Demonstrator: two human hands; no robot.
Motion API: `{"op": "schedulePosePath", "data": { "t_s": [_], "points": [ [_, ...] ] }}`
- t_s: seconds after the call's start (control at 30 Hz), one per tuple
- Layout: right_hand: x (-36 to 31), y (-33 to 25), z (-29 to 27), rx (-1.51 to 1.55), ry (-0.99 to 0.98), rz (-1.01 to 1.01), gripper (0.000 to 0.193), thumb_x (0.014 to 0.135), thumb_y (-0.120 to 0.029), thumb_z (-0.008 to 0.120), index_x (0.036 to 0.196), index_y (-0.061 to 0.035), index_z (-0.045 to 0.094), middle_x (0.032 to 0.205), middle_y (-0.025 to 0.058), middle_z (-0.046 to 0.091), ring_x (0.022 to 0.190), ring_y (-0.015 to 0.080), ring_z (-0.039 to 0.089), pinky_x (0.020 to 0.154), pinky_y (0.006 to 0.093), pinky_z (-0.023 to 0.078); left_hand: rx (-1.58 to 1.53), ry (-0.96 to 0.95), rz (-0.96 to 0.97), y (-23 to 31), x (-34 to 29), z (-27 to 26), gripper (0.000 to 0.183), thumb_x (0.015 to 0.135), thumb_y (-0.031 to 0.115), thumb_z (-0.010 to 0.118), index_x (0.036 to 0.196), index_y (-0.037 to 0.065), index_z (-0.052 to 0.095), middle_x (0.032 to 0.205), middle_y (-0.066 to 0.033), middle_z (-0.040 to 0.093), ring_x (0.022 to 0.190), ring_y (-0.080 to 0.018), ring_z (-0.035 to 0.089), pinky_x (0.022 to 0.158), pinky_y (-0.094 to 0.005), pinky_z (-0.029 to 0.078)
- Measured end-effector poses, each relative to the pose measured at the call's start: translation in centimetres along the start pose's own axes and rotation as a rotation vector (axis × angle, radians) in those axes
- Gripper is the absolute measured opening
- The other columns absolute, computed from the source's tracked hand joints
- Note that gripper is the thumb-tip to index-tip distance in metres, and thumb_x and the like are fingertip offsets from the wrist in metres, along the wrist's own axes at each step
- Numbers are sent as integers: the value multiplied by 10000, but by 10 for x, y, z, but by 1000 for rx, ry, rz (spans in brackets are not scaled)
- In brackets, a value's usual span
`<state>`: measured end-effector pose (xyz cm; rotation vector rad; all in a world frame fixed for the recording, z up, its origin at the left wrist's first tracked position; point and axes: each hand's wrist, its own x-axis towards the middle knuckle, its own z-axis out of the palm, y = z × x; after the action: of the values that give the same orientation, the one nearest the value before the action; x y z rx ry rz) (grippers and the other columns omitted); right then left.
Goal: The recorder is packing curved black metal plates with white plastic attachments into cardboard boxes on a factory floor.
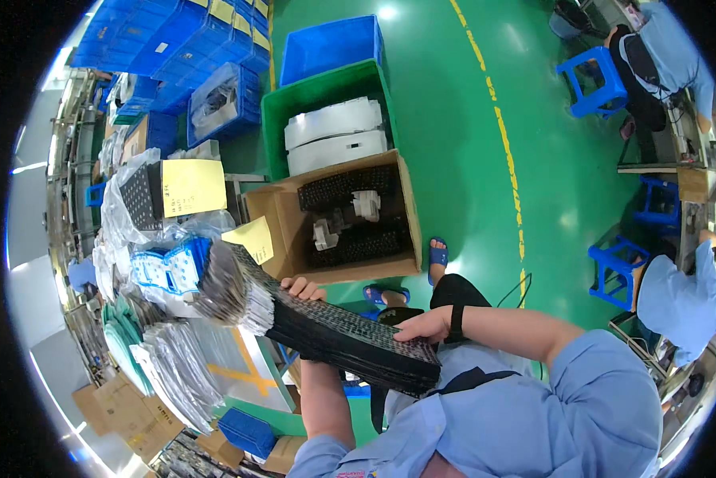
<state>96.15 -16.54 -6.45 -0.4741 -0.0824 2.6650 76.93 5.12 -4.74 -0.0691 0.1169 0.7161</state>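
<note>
A thick stack of thin black keyboard-like panels [350, 331] lies across the front of my body, its left end tilted away. My left hand [304, 289] reaches under the stack, its fingers curled over the far edge. My right hand [423, 325] grips the right end, thumb on the top panel. Near the stack's left end are white strips [258, 311] and a bundle of clear, brownish film [222, 283]. Beyond the stack, an open cardboard box [409, 215] holds more black panels [350, 187] and small white pieces [366, 205].
A green bin [274, 127] with white curved parts and a blue bin [330, 44] stand beyond the box. Yellow paper sheets [194, 187] and plastic-wrapped goods crowd the left. Stacked blue crates [174, 48] rise at far left. Co-workers [680, 291] and blue stools [597, 84] are at right.
</note>
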Motion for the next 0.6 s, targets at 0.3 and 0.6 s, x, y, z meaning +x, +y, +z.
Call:
{"op": "schedulePosePath", "data": {
  "t_s": [0.3,0.6],
  "points": [
    [2,1,-48,376,114,-50,405,1012,-423,473,1270,-119,538,1125,50,661,893,134,661,725,303,560,268,129,258,56,32,-45,572,970,513,451,1355,94,507,1338,-98,565,1237,-317,511,1089,-486,369],
    [-16,9,-70,262,194,-229,456,1029,-244,459,1449,-91,369,1267,88,587,1074,213,618,885,357,530,291,501,330,62,-7,-144,663,931,609,452,1335,89,526,1317,-93,580,1174,-312,554,1041,-479,426]
  ]
}}
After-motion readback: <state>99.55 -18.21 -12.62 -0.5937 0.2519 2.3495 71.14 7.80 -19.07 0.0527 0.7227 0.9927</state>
